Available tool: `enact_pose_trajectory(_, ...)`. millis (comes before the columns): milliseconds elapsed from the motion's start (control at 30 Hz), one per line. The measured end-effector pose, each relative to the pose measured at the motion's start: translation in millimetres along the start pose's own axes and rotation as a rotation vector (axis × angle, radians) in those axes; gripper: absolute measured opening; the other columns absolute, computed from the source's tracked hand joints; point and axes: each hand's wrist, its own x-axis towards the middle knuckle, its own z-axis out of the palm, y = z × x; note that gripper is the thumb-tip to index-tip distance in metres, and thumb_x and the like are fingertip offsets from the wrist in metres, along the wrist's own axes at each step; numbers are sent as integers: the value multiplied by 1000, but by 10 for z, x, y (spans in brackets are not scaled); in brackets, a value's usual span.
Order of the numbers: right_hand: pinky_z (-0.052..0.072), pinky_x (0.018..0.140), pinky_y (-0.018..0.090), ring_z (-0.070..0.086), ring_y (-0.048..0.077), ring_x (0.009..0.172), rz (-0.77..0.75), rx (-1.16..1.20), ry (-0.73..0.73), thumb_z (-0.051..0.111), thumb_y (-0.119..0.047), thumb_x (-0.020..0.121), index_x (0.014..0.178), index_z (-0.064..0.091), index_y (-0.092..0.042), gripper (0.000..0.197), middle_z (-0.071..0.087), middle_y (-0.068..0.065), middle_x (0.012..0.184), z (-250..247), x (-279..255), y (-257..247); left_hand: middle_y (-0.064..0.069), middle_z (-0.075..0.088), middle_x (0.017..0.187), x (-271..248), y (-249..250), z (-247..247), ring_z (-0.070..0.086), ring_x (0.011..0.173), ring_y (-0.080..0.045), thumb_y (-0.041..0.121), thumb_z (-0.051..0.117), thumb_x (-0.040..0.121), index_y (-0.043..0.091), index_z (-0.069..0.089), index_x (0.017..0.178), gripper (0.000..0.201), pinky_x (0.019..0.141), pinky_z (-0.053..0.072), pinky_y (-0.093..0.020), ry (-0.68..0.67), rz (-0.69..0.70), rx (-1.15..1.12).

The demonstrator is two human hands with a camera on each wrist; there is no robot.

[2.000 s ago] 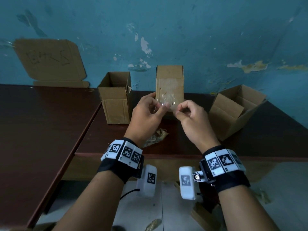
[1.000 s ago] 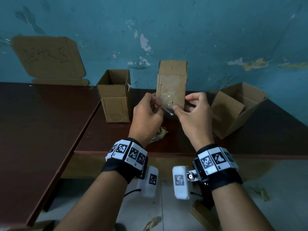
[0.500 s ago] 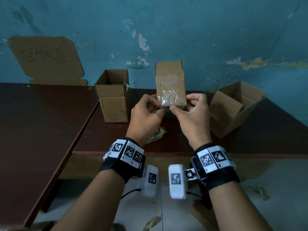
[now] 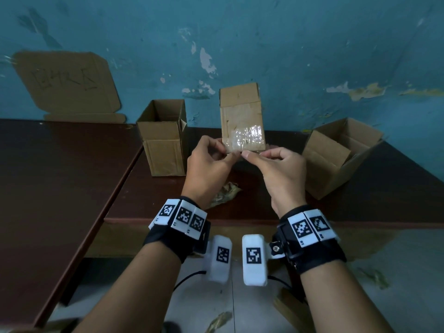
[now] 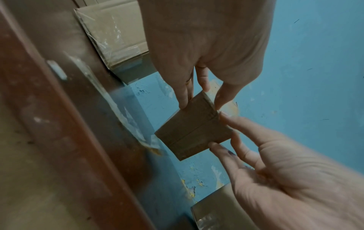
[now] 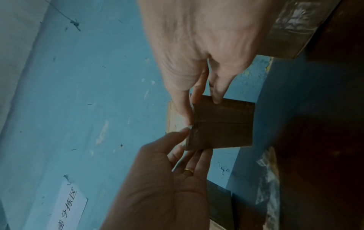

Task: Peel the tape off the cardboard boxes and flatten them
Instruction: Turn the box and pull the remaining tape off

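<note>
I hold a small closed cardboard box (image 4: 240, 104) up in the air over the brown table (image 4: 149, 195), its lower end toward me. Wrinkled clear tape (image 4: 245, 138) covers the lower part of the face I see. My left hand (image 4: 227, 150) pinches the box's lower left edge and my right hand (image 4: 249, 155) grips the lower right edge. The thumb tips nearly meet at the bottom rim. The wrist views show the box's bottom (image 5: 193, 132) (image 6: 222, 124) with its centre seam, the left hand (image 5: 201, 99) and right hand (image 6: 201, 109) curled on its edges.
An open upright box (image 4: 163, 138) stands on the table to the left, and an open box (image 4: 336, 155) lies tilted to the right. Crumpled tape (image 4: 225, 192) lies under my left wrist. Flat cardboard (image 4: 67, 82) leans on the blue wall. A second table (image 4: 60, 176) adjoins at left.
Two seconds ago both hands pinched at the tape on the box's front; they have since slid down to its bottom edge. The box tipped, straightened, and now sits slightly higher.
</note>
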Motion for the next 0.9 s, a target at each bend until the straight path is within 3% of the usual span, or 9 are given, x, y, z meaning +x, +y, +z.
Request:
enact_pose_trajectory(133, 63, 96, 45, 75, 17, 108, -44, -29, 12, 98, -39, 69, 75, 83, -25, 21, 81, -2, 100, 40, -11, 33, -2, 72, 93, 6, -3, -33, 73, 85, -6, 10, 78, 93, 10, 59, 94, 19, 77, 61, -29, -3, 5, 29)
enact_pose_trajectory(233, 60, 102, 45, 71, 14, 118, -44, -30, -17, 98, -33, 71, 76, 85, -31, 14, 77, -1, 116, 38, -16, 3, -3, 72, 94, 0, 13, -43, 71, 85, -14, 12, 79, 91, 9, 60, 93, 19, 80, 63, -44, 14, 24, 94)
enact_pose_trajectory(367, 54, 111, 46, 62, 13, 129, -24, -67, -67, 97, -28, 76, 72, 83, -31, 15, 70, -3, 131, 6, -32, -40, -1, 73, 92, -15, 32, -45, 72, 88, -19, 16, 80, 89, 7, 62, 91, 20, 79, 63, -51, 42, 34, 153)
enact_pose_trajectory(433, 52, 113, 47, 61, 13, 131, -17, -83, -74, 97, -27, 76, 69, 81, -29, 17, 68, -2, 135, 4, -28, -47, -2, 73, 89, -18, 40, -43, 72, 84, -20, 18, 81, 88, 8, 63, 89, 21, 77, 64, -49, 55, 35, 173)
enact_pose_trajectory(600, 52, 112, 42, 61, 13, 130, -19, -70, -78, 96, -22, 77, 71, 80, -23, 17, 69, -4, 133, -37, 15, -54, 4, 72, 78, -35, 61, -17, 65, 69, -2, 31, 85, 89, 9, 64, 86, 31, 63, 55, -24, 76, 37, 159)
enact_pose_trajectory(733, 53, 112, 43, 61, 12, 132, -28, -87, -105, 95, -22, 76, 67, 79, -21, 18, 68, -4, 136, -49, 31, -19, -1, 75, 83, -40, 46, -11, 74, 80, -19, 28, 87, 87, 9, 65, 86, 29, 74, 65, -41, 73, 41, 212)
enact_pose_trajectory(900, 53, 112, 42, 60, 10, 133, -34, -105, -112, 93, -17, 76, 66, 77, -19, 19, 67, -2, 139, -19, 20, 1, -1, 75, 77, -32, 39, -20, 72, 73, -17, 23, 87, 84, 11, 66, 83, 24, 68, 61, -36, 94, 41, 234)
